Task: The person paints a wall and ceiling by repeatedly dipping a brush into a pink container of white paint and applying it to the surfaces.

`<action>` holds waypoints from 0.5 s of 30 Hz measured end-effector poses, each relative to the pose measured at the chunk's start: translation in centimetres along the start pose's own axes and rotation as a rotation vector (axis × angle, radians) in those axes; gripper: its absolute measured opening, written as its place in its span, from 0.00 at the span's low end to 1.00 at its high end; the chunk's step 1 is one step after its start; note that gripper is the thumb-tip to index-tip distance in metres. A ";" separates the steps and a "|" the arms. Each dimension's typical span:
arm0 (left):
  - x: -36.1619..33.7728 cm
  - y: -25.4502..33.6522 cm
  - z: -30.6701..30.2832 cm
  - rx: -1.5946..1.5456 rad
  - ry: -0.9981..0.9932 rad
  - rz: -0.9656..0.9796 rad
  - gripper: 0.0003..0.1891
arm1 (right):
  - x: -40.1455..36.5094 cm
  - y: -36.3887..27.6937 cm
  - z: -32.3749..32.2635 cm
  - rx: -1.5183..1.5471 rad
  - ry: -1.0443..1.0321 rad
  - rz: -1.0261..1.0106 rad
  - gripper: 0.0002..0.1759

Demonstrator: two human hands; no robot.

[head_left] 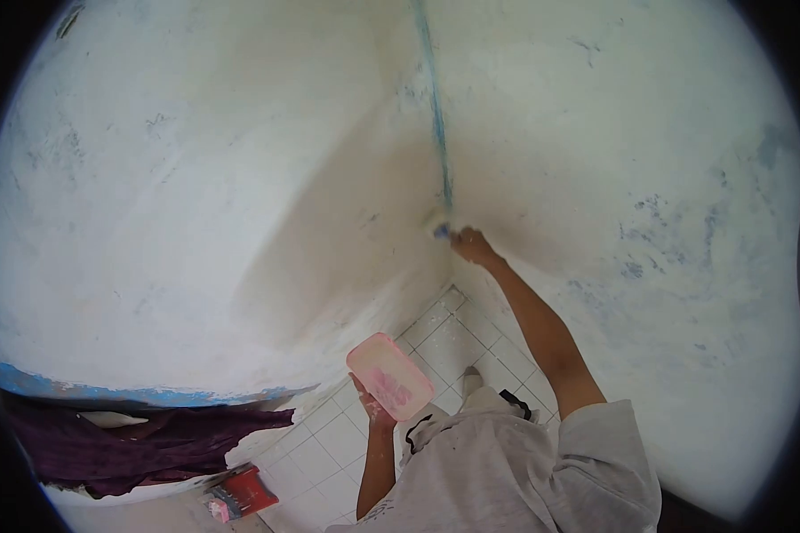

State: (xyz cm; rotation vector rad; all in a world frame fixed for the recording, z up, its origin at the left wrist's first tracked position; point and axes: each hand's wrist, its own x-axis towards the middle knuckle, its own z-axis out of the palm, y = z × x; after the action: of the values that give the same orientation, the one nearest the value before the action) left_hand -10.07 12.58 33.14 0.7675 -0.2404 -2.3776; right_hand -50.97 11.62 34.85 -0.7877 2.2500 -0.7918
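Pink tub (390,377) (white residue inside (373,357)) on left hand (375,410).

The walls (151,213) look matt and chalky, smooth in broad areas but rough and patchy where bluish marks show through. The blue edge strip (107,387) looks flaked. The floor (320,453) is pale, smooth tile with a slight sheen. The pink container (390,377) looks like smooth plastic, smeared inside. The purple fabric (151,444) is creased, matt cloth; the grey shirt (498,480) is soft, wrinkled cloth.
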 end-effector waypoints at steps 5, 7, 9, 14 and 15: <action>0.3 -0.2 -1.0 0.056 0.012 0.013 0.38 | -6.6 -12.0 -12.6 0.194 0.365 -0.419 0.25; 1.0 -0.3 -0.7 0.068 0.002 0.005 0.38 | -7.0 -13.4 -13.4 0.304 0.386 -0.412 0.25; 1.9 -0.4 -0.9 0.005 -0.017 -0.008 0.38 | -6.0 -13.1 -12.3 0.408 0.481 -0.471 0.22; 3.5 -0.5 -1.5 0.026 -0.046 0.068 0.38 | 1.6 -1.8 2.3 -0.010 0.169 -0.252 0.22; 4.0 -0.7 -1.4 0.004 -0.068 0.062 0.38 | 2.0 0.3 3.8 -0.003 0.146 -0.222 0.22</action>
State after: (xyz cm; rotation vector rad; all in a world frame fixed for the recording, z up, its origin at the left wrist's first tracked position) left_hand -12.10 10.73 29.88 0.6718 -0.2930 -2.3472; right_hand -49.62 9.21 31.53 -1.0238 2.3179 -0.9777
